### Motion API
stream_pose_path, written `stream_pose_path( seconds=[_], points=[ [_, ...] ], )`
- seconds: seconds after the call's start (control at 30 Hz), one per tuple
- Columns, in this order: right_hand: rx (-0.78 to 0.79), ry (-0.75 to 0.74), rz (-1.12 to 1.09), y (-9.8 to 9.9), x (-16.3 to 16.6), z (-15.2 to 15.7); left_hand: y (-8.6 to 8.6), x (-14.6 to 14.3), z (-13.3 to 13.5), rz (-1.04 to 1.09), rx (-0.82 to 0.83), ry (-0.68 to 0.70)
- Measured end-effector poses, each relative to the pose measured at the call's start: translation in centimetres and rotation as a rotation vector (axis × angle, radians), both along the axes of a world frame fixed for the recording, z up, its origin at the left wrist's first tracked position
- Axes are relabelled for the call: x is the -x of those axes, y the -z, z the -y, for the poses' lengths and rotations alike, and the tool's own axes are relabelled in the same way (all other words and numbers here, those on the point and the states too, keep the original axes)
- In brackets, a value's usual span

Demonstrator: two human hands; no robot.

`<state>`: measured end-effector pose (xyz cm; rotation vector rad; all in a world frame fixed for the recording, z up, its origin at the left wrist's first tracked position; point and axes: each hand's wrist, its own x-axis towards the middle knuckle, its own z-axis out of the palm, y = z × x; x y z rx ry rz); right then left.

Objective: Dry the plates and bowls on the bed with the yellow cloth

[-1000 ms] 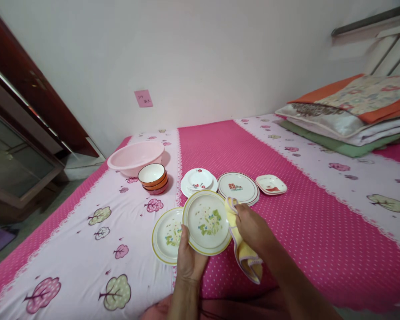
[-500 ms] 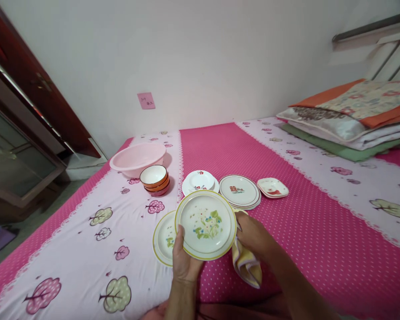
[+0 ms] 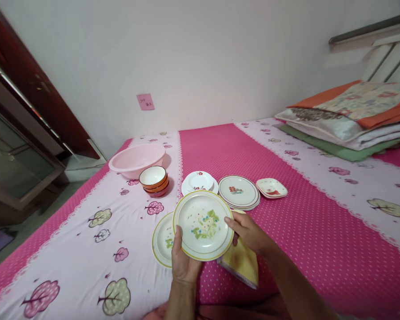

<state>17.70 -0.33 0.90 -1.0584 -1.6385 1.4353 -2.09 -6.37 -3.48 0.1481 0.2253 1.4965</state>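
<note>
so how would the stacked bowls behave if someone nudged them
The stacked bowls might shift or tip, being piled on soft-looking bedding. They look stiff, given the top one's even rim, and their smooth, seemingly glazed sides could feel slippery.

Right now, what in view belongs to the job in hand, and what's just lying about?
Job in hand:
Held plate, gripped by left hand and right hand
Yellow cloth, at the right hand
Likely too: second yellow-rimmed plate, stacked bowls, white plates, red-rimmed plates, square dish

Apparently just lying about:
Bedding pile
Pink basin, though unsure
</note>
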Motion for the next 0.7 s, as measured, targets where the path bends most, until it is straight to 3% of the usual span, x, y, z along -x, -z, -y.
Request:
stream_pose_path(
  seconds=[0.23,0.4,0.47,0.53,0.63,0.7],
  points=[
    [0.056,0.058,-0.13,0.2,0.2,0.1,-0.3,-0.1,0.0,-0.054,0.072,0.013],
    [0.086,0.094,-0.22,-0.5,0.2,0.3,-1.3,-0.8,0.2,-0.291,0.249,-0.087],
    [0.091,0.129,-0.268,-0.8,0.1,0.3,-1.7,-1.3,0.3,-0.49,0.298,-0.243],
    [0.095,0.171,-0.312,-1.0,0.1,0.4,-2.1,-1.7,0.6,-0.752,0.288,-0.506],
    [0.113,0.233,-0.354,-1.4,-0.2,0.4,-2.7,-2.4,1.5,-1.152,0.118,-0.821],
    [0.122,0.271,-0.371,-1.5,-0.4,0.3,-3.0,-3.1,2.1,-1.356,-0.063,-0.862]
  ],
)
